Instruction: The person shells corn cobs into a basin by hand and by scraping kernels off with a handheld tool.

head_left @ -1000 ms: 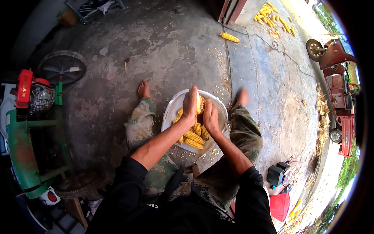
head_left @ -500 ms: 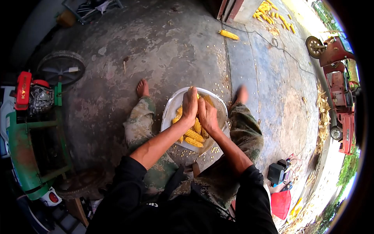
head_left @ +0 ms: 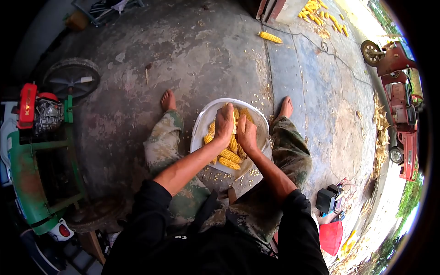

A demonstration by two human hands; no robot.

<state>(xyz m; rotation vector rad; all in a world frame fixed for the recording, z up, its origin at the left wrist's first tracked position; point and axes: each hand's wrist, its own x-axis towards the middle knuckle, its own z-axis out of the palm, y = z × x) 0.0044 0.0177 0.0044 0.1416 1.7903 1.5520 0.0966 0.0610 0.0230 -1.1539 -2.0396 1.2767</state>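
Note:
A white basin (head_left: 194, 143) stands on the floor between my feet, with several yellow ears of corn (head_left: 230, 156) lying in it. My left hand (head_left: 224, 123) is closed over the basin, palm turned inward, around an ear of corn that its fingers mostly hide. Close beside it, my right hand (head_left: 247, 134) is curled with the thumb up, closed against corn at the inner side. Yellow shows in the narrow gap between the two hands. Exactly how the fingers grip is hidden from above.
Loose kernels (head_left: 215, 176) lie scattered around the basin. A single ear of corn (head_left: 270, 37) rests ahead, near a cable (head_left: 337, 56). Left stands a green machine (head_left: 27, 160) with a red engine (head_left: 27, 105); right, a red three-wheeled vehicle (head_left: 402, 105), a black box (head_left: 325, 201) and a red bag (head_left: 331, 237).
My hands were pressed together at the thumbs and have come slightly apart, the right one shifting a little down and right. The view has moved slightly, and my right foot looks sharper.

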